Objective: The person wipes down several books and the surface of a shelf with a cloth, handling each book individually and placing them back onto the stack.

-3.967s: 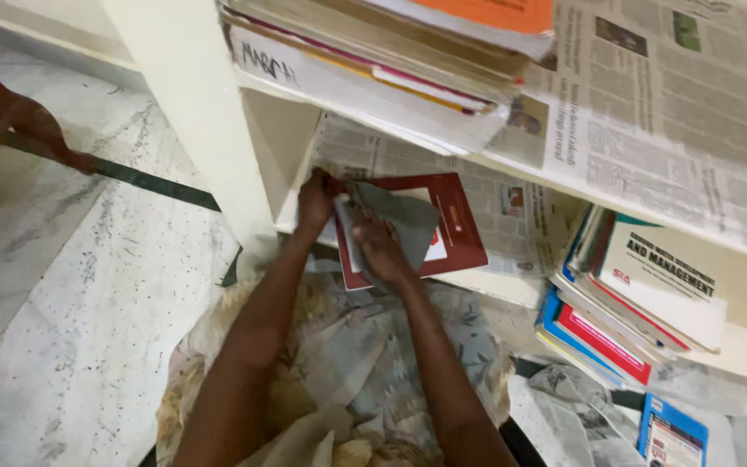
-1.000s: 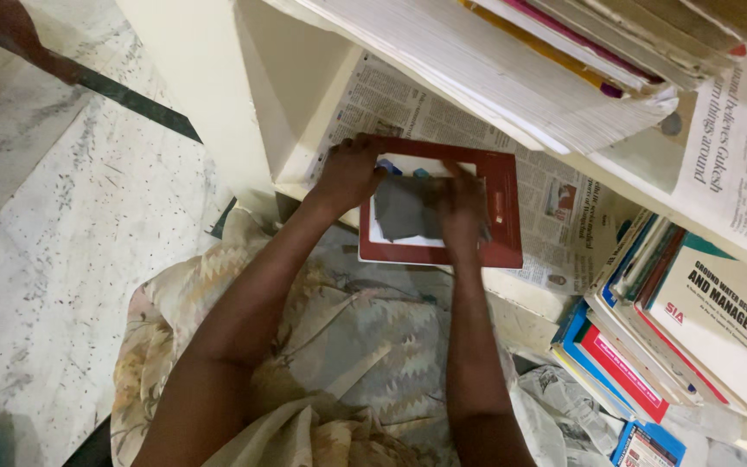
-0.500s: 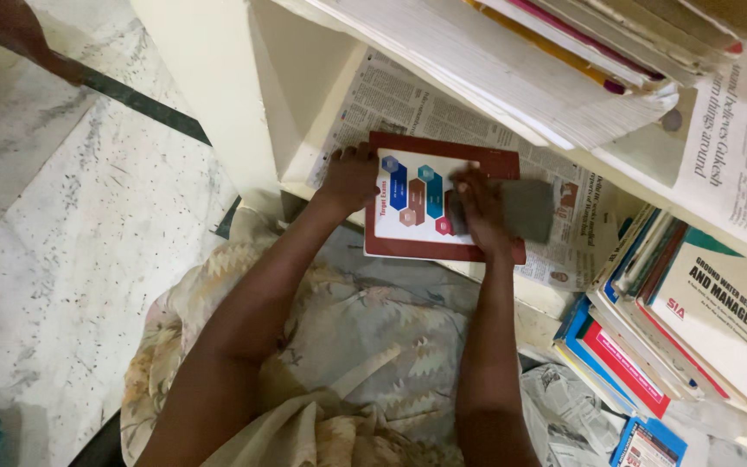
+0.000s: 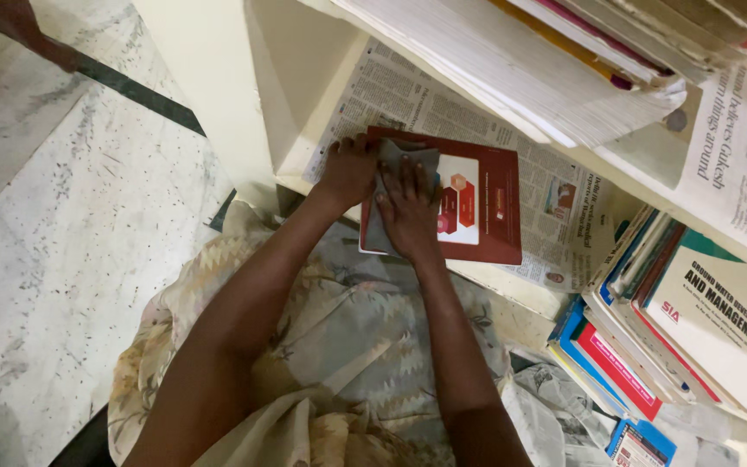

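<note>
Head view: right hand point(image 4: 408, 212) presses flat a grey cloth point(image 4: 384, 195) on dark-red book point(image 4: 486, 212).

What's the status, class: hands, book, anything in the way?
Left hand steadies red book at its left edge. Right hand presses grey cloth flat on cover. Book lies on newspaper lining shelf; nothing blocking.

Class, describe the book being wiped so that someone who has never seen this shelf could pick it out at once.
Find the pale shelf lined with newspaper. On that paper lies one flat dark red book, with the left hand at its left edge and the right hand pressing a grey cloth on its cover. Unlike the books stacked to its right, it lies alone, with a white panel on its cover.
</note>
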